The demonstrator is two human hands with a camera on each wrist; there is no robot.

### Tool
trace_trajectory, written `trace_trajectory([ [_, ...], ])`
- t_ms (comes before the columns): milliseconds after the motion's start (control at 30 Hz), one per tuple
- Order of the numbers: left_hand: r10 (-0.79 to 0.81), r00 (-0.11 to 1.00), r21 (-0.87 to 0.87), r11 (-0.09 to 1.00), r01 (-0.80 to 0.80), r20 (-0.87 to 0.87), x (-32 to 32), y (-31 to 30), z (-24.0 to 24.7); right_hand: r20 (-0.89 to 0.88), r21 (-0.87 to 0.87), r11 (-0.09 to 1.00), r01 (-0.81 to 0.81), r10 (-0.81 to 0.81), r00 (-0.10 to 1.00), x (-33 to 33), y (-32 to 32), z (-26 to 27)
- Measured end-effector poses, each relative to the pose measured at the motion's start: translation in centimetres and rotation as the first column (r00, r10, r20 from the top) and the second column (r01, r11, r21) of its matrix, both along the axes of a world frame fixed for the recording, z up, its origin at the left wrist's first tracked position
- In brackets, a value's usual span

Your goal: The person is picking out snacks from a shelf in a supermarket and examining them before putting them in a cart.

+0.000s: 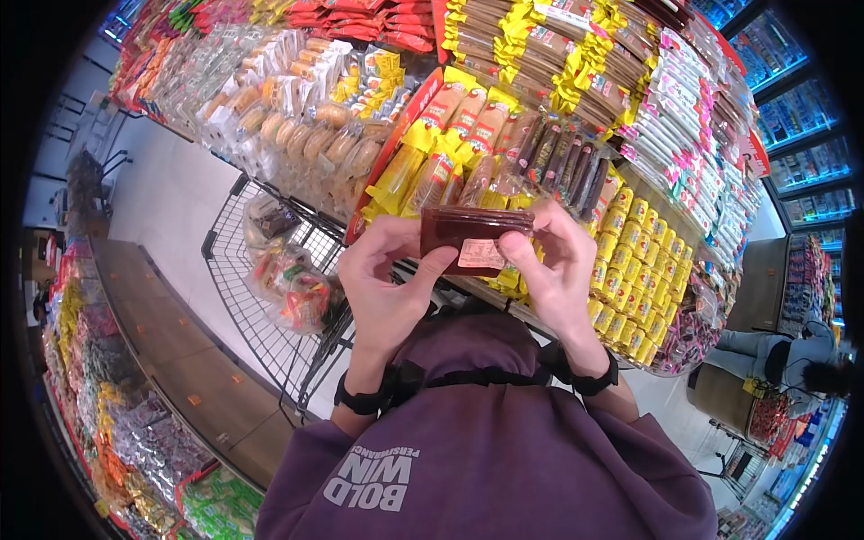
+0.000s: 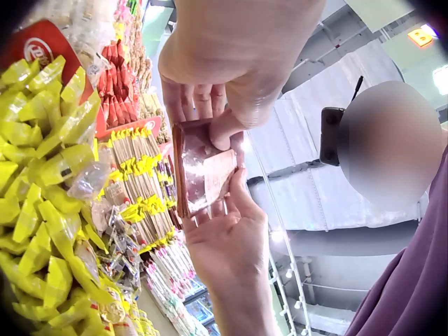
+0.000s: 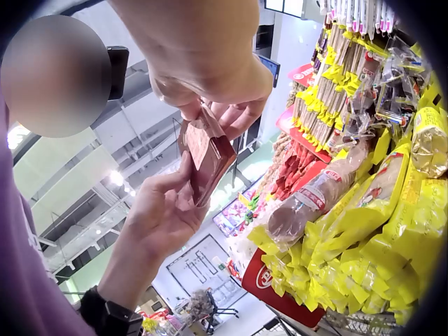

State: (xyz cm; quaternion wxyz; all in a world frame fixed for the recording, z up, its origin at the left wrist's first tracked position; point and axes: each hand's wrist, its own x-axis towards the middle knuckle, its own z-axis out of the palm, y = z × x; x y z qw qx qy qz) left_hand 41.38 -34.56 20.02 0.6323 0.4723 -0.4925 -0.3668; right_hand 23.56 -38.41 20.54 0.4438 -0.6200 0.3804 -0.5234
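Observation:
Between my two hands is a flat reddish-brown packet in glossy clear wrap, with a pale printed label facing me. Layered edges show along its side in the right wrist view, where the same packet appears tilted. My left hand grips its left end, thumb on the labelled face and fingers behind. At the other end my right hand pinches it, its thumb beside the label. Just beyond the packet lie wrapped sausages in dark and yellow packaging.
A wire shopping cart holding bagged goods stands at left. Yellow cans are stacked at right, near pink-and-white packs. Bagged round breads fill the display's left part. A person in jeans is at far right.

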Motion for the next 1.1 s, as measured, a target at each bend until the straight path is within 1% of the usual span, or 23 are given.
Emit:
trace_trajectory([
  [33,-0.009,1.0,-0.014,1.0,0.009,0.0,0.1,0.0,0.2,-0.022,-0.028,1.0,-0.003,0.003,1.0,0.0,0.0,0.1],
  [133,0.01,0.997,-0.066,0.998,-0.005,0.071,0.2,-0.2,0.8,-0.097,-0.05,0.997,-0.052,0.047,0.994,0.5,0.0,0.8],
  [233,-0.019,1.0,-0.068,0.998,0.018,-0.01,0.2,0.0,0.9,-0.052,-0.047,0.997,-0.068,0.065,0.997,1.4,0.2,0.3],
  [333,-0.004,1.0,-0.069,0.998,0.003,-0.023,0.2,0.1,0.6,-0.031,-0.119,0.99,-0.08,0.076,0.997,1.8,0.0,1.0],
  [433,-0.015,1.0,-0.097,0.995,0.013,-0.025,-0.2,0.0,1.0,-0.022,-0.075,0.995,-0.068,0.067,0.998,1.6,0.0,0.6],
  [533,-0.017,0.999,-0.097,0.995,0.021,0.041,-0.2,-0.1,1.2,-0.039,-0.05,0.997,-0.06,0.058,0.998,1.3,0.2,0.4],
  [633,-0.029,0.999,-0.09,0.995,0.03,0.013,-0.2,-0.1,1.0,-0.084,-0.068,0.996,-0.055,0.049,0.995,1.2,0.3,1.0],
  [733,-0.059,0.996,-0.072,0.995,0.064,0.073,0.1,0.1,1.5,-0.067,-0.086,0.995,-0.053,0.048,0.997,1.1,0.2,0.7],
  [833,-0.042,0.991,-0.115,0.992,0.056,0.124,0.6,-0.2,1.2,-0.005,-0.063,0.997,-0.044,0.044,0.999,1.2,0.2,1.1],
  [933,-0.045,0.998,-0.05,0.998,0.047,0.037,0.8,0.2,1.2,-0.061,-0.071,0.996,-0.05,0.046,0.997,1.3,0.0,1.4],
  [1033,0.006,1.0,-0.03,1.0,-0.005,0.027,0.8,0.4,0.9,-0.003,-0.093,0.993,-0.067,0.067,0.998,1.8,-0.1,1.4],
  [1100,-0.019,0.995,-0.055,0.998,0.024,0.094,1.0,0.5,0.9,-0.048,-0.105,0.991,-0.087,0.082,0.995,1.8,0.0,1.2],
])
